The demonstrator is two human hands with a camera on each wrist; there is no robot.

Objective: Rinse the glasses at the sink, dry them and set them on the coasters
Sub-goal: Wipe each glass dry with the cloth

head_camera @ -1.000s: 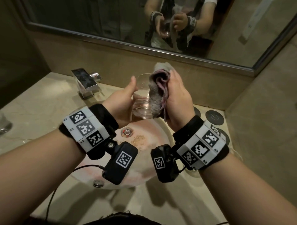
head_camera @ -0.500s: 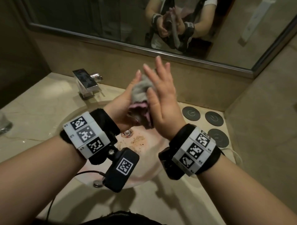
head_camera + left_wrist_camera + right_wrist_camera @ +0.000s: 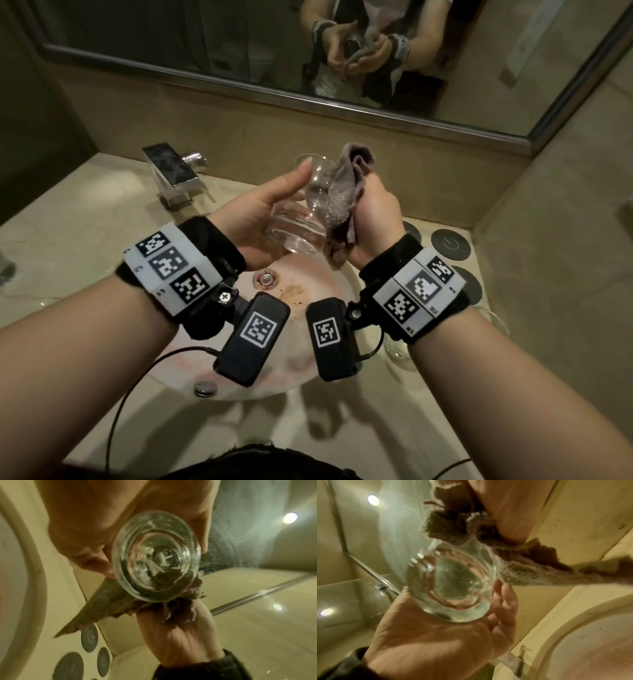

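A clear glass [image 3: 301, 219] hangs tilted over the sink basin [image 3: 318, 287], its thick base toward me. My left hand [image 3: 260, 212] grips it from the left, thumb along its side. My right hand [image 3: 376, 212] grips a bunched grey-pink cloth [image 3: 342, 195] against the glass's right side and rim. In the left wrist view the glass base [image 3: 156, 555] faces the camera with the cloth [image 3: 111, 601] below it. The right wrist view has the glass [image 3: 452, 588] cradled in the left palm [image 3: 436, 635], the cloth [image 3: 513, 561] touching its upper edge. Dark round coasters [image 3: 449, 244] lie on the counter at right.
A chrome faucet [image 3: 171, 174] stands at the back left of the basin. Another clear glass [image 3: 397, 349] stands on the counter by my right wrist, and part of one shows at the far left edge [image 3: 5, 267]. A mirror and side wall close in the back and right.
Half a second ago my right hand lay spread over the cloth, covering the glass. It now grips the bunched cloth at the glass's right side, and the glass shows again.
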